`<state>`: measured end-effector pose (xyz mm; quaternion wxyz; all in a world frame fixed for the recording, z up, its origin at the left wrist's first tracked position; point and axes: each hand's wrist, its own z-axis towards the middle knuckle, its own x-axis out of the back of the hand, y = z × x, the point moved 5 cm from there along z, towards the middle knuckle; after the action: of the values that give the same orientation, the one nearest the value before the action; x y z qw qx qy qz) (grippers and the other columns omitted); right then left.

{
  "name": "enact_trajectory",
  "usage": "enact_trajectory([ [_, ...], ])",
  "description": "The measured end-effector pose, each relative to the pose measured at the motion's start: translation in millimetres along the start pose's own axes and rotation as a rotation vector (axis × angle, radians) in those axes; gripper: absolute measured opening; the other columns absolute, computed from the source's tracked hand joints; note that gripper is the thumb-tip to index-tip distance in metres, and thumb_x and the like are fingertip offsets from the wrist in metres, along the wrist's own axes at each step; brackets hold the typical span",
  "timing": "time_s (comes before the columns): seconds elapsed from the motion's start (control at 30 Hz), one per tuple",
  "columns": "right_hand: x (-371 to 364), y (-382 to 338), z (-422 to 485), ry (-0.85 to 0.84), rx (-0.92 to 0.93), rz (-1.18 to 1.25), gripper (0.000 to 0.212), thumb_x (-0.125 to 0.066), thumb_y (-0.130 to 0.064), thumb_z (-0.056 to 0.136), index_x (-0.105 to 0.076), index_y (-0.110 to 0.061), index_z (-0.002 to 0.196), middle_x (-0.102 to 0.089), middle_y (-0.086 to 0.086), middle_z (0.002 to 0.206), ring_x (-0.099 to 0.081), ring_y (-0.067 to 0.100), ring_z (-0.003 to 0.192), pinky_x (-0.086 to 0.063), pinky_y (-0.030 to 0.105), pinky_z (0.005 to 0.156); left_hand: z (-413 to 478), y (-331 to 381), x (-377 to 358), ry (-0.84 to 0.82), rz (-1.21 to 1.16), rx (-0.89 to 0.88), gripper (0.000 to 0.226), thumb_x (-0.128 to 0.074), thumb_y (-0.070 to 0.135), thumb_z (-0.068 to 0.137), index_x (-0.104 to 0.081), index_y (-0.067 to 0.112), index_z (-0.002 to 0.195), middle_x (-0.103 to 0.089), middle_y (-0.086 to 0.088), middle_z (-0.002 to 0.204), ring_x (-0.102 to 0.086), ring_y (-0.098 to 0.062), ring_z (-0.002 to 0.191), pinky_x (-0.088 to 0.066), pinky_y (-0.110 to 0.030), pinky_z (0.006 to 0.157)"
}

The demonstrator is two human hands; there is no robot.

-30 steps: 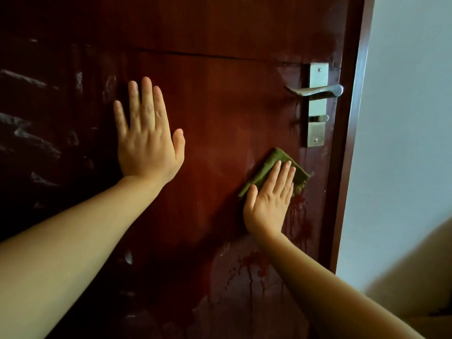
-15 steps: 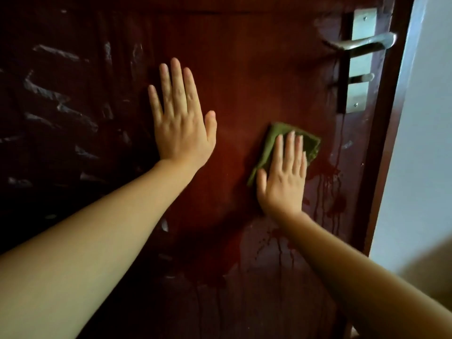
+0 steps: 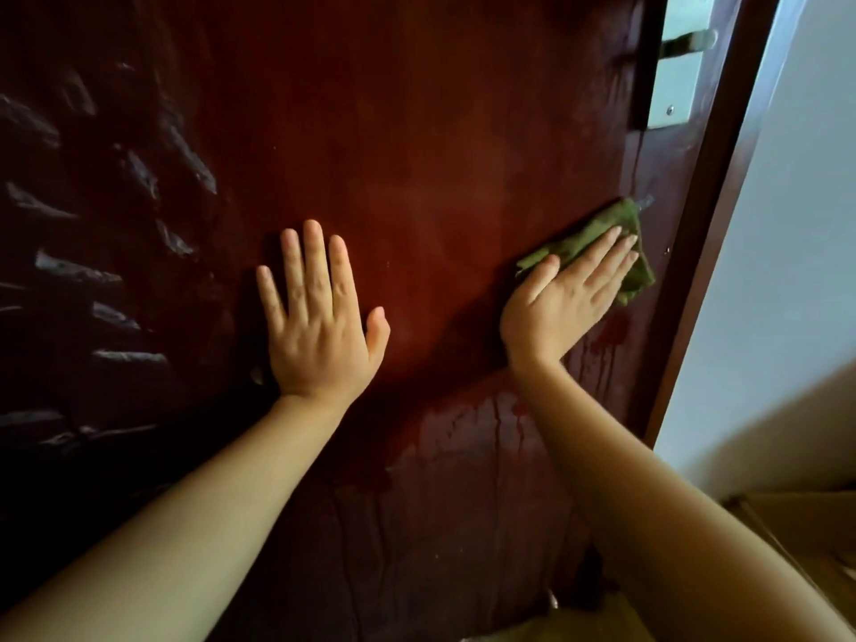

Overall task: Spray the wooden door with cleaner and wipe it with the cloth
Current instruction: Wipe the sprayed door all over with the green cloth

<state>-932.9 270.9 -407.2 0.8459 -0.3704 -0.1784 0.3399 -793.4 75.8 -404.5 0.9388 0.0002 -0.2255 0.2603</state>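
Observation:
The dark red-brown wooden door [image 3: 440,145] fills most of the view. My left hand [image 3: 319,317] lies flat on it with fingers spread, holding nothing. My right hand [image 3: 565,294] presses a folded green cloth [image 3: 634,271] flat against the door near its right edge, fingers pointing up and right. Most of the cloth is under the palm. Wet streaks and drips run down the wood below the right hand. No spray bottle is in view.
A metal lock plate [image 3: 676,81] with a lever handle [image 3: 690,39] sits at the top right. The door edge [image 3: 713,215] runs down beside a pale wall [image 3: 796,234]. A cardboard box [image 3: 796,535] stands at the bottom right. Pale scuff marks cover the door's left side.
The view has tilted down, so the handle has risen toward the top edge. My right hand has slid the cloth rightward toward the door edge. My left hand stays flat on the door.

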Motion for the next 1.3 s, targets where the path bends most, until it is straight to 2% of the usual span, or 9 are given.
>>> enact_trajectory([
  [0.2, -13.6, -23.4, -109.0, -0.389, 1.288, -0.205, 0.081, -0.057, -0.043, 0.083, -0.028, -0.015, 0.153, -0.019, 0.007, 0.159, -0.021, 0.028, 0.147, -0.007, 0.039, 0.121, 0.9, -0.7, 0.5, 0.008, -0.009, -0.010, 0.085, -0.042, 0.038, 0.088, -0.003, 0.005, 0.156, -0.007, -0.020, 0.163, -0.005, -0.037, 0.151, 0.002, -0.053, 0.120],
  [0.27, -12.5, -41.5, -82.2, -0.350, 1.295, -0.218, 0.078, -0.057, -0.044, 0.083, -0.031, -0.018, 0.153, -0.024, 0.006, 0.159, -0.025, 0.025, 0.146, -0.012, 0.036, 0.120, 1.2, -0.7, 1.2, 0.037, -0.023, -0.006, 0.085, -0.042, 0.035, 0.087, -0.004, 0.004, 0.156, -0.008, -0.020, 0.163, -0.005, -0.037, 0.151, 0.001, -0.052, 0.121],
  [0.43, -3.8, -124.7, -18.0, -0.203, 0.734, -0.086, 0.074, -0.045, -0.038, 0.090, -0.023, -0.010, 0.155, -0.018, 0.014, 0.162, -0.012, 0.031, 0.151, -0.010, 0.043, 0.122, 1.8, -1.9, 1.0, 0.066, -0.033, -0.002, 0.085, -0.040, 0.034, 0.089, 0.004, 0.004, 0.154, 0.001, -0.014, 0.162, -0.001, -0.033, 0.151, 0.002, -0.049, 0.121],
  [0.6, -12.3, -60.7, -74.8, -0.361, 1.605, -0.257, 0.072, -0.047, -0.041, 0.092, -0.021, -0.019, 0.156, -0.015, 0.007, 0.162, -0.016, 0.027, 0.150, -0.008, 0.039, 0.121, 1.2, -4.9, 5.1, 0.040, -0.036, -0.020, 0.082, -0.044, 0.027, 0.086, -0.006, -0.001, 0.153, -0.010, -0.018, 0.162, -0.002, -0.033, 0.150, 0.002, -0.047, 0.121],
  [0.7, -10.3, -10.6, -70.1, -0.368, 1.798, -0.288, 0.068, -0.048, -0.044, 0.093, -0.025, -0.025, 0.155, -0.020, 0.003, 0.160, -0.031, 0.023, 0.142, -0.020, 0.037, 0.117, 2.6, -3.3, 7.4, 0.015, -0.052, -0.025, 0.082, -0.044, 0.029, 0.091, 0.001, 0.000, 0.153, -0.002, -0.016, 0.162, 0.002, -0.033, 0.151, 0.004, -0.046, 0.121],
  [0.77, -5.8, -3.2, -46.3, -0.361, 1.590, -0.300, 0.075, -0.056, -0.046, 0.088, -0.027, -0.026, 0.153, -0.024, 0.003, 0.158, -0.036, 0.024, 0.134, -0.026, 0.039, 0.112, 2.5, -2.6, 8.8, -0.018, -0.075, 0.000, 0.085, -0.050, 0.027, 0.090, 0.000, 0.000, 0.153, -0.002, -0.017, 0.163, 0.005, -0.032, 0.151, 0.003, -0.048, 0.121],
  [0.93, 11.4, 3.8, 17.1, -0.238, 0.426, -0.230, 0.079, -0.042, -0.045, 0.091, -0.012, -0.012, 0.156, -0.010, 0.014, 0.164, -0.004, 0.029, 0.152, -0.009, 0.041, 0.122, 27.5, 47.7, 31.9, -0.031, -0.188, -0.122, 0.082, -0.054, 0.026, 0.089, -0.011, -0.003, 0.153, -0.009, -0.020, 0.163, -0.002, -0.031, 0.151, -0.006, -0.055, 0.119],
  [1.13, 6.9, 40.8, 23.1, -0.217, -0.031, -0.023, 0.079, -0.021, -0.049, 0.092, 0.000, -0.009, 0.157, 0.007, 0.010, 0.165, 0.012, 0.020, 0.151, 0.004, 0.035, 0.123, 113.5, 98.3, 53.4, 0.036, -0.115, -0.163, 0.082, -0.048, 0.035, 0.092, -0.007, 0.003, 0.155, -0.002, -0.016, 0.164, 0.001, -0.033, 0.152, -0.001, -0.055, 0.120],
  [1.3, 7.6, 5.9, 105.9, -0.126, -0.094, 0.101, 0.076, -0.025, -0.044, 0.095, 0.002, -0.009, 0.156, 0.008, 0.009, 0.165, 0.010, 0.021, 0.152, -0.002, 0.040, 0.124, 120.2, 96.2, 44.3, 0.092, -0.060, -0.168, 0.082, -0.045, 0.037, 0.094, -0.004, 0.003, 0.156, 0.003, -0.015, 0.165, 0.006, -0.033, 0.152, 0.003, -0.057, 0.119],
])
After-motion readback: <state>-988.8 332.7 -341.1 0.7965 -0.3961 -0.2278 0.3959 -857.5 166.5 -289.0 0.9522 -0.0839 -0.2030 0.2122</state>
